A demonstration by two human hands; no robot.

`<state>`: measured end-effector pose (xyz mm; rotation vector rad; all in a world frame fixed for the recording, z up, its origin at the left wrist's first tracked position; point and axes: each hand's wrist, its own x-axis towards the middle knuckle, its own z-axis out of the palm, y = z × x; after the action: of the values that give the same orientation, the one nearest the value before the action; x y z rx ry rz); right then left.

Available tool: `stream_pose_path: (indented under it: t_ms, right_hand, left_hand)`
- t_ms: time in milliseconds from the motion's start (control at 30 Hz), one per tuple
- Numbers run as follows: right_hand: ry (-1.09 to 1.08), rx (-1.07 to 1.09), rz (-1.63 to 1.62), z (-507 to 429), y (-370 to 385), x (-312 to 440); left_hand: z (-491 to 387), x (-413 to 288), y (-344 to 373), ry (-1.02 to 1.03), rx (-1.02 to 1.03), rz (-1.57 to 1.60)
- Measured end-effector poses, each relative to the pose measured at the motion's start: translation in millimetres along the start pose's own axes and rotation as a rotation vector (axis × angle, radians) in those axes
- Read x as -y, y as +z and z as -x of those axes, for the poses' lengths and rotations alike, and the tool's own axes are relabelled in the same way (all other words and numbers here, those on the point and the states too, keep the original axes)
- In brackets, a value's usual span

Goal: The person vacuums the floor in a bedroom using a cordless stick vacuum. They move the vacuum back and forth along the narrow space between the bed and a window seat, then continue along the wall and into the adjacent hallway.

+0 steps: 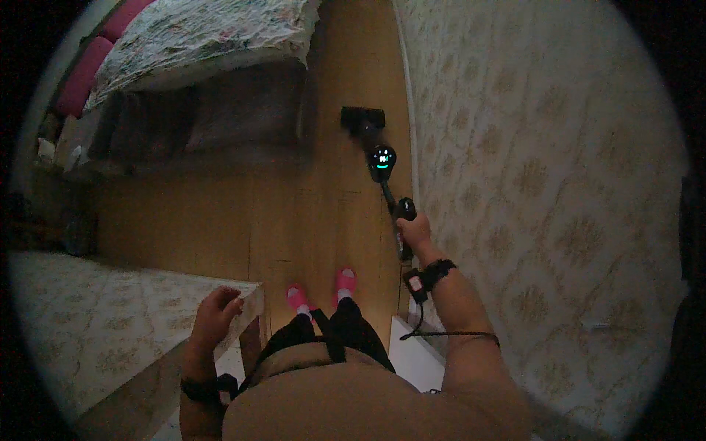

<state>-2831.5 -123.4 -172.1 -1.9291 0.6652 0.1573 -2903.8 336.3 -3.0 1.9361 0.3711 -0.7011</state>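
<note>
My right hand (417,231) grips the black handle of a cordless stick vacuum cleaner (381,171). A small round display glows on its body. Farther out, the dark floor head (362,117) rests on the wood floor (287,220), between the bed and the right-hand wall. My left hand (215,315) hangs by the corner of a patterned wall with its fingers loosely curled, and I see nothing in it. Dark bands with small devices are strapped to both wrists, and a cable runs along my right forearm.
A bed (215,44) with a floral cover and a dark side stands at upper left, with pink pillows (85,74) by its head. The papered wall (524,165) runs along the right. A white door edge (413,353) is near my right hip. Pink slippers (346,281) are on my feet.
</note>
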Motion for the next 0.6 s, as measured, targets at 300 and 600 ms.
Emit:
stream_pose_path:
  t_ms: [300,600]
  right_hand:
    - [-0.001,0.009,0.155,118,-10,-38]
    - [0.531,-0.070,-0.251,326,10,75]
  left_hand:
    - [-109,-27,-19,0.279,0.139,0.033]
    - [-194,-74,-53,0.637,0.315,-0.140]
